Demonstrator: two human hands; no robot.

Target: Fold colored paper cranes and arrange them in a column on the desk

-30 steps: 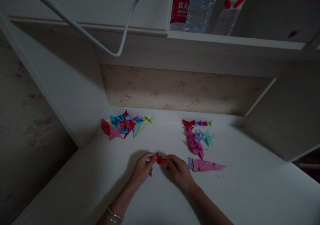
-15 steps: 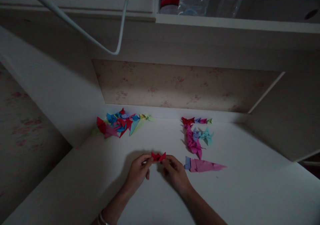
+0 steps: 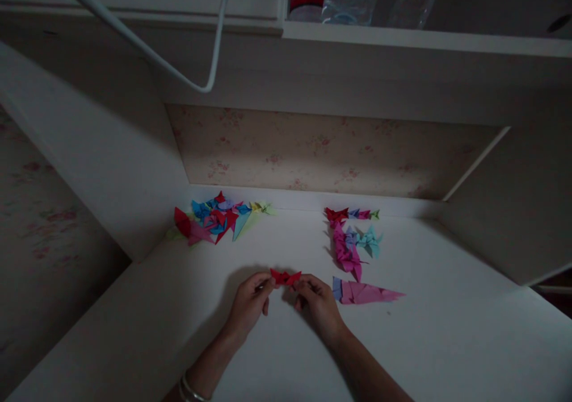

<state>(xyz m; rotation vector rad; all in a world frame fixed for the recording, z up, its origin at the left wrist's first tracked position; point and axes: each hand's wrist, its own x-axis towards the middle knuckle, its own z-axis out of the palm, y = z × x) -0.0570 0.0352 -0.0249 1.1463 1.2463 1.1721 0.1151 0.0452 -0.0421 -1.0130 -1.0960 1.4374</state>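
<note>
A small red folded-paper piece (image 3: 285, 278) stretches between my two hands above the white desk (image 3: 286, 354). My left hand (image 3: 251, 299) pinches its left end between thumb and fingers. Its right end is pinched by my right hand (image 3: 318, 302). Both ends point upward, and the middle shows folds. Just right of my right hand lie flat pink and blue folded papers (image 3: 366, 292) in a long pointed stack. Beyond them sits a group of magenta folded-paper figures (image 3: 344, 252), with a light teal figure (image 3: 370, 241) beside it.
A heap of many-coloured folded papers (image 3: 214, 220) lies at the back left. A short row of small paper figures (image 3: 353, 214) runs along the back edge. Overhead are a shelf (image 3: 393, 33) with plastic bottles (image 3: 348, 0) and a hanging white cable (image 3: 179, 80).
My right hand has shifted slightly to the right, and the red paper piece looks wider between my hands. The camera view has moved a little.
</note>
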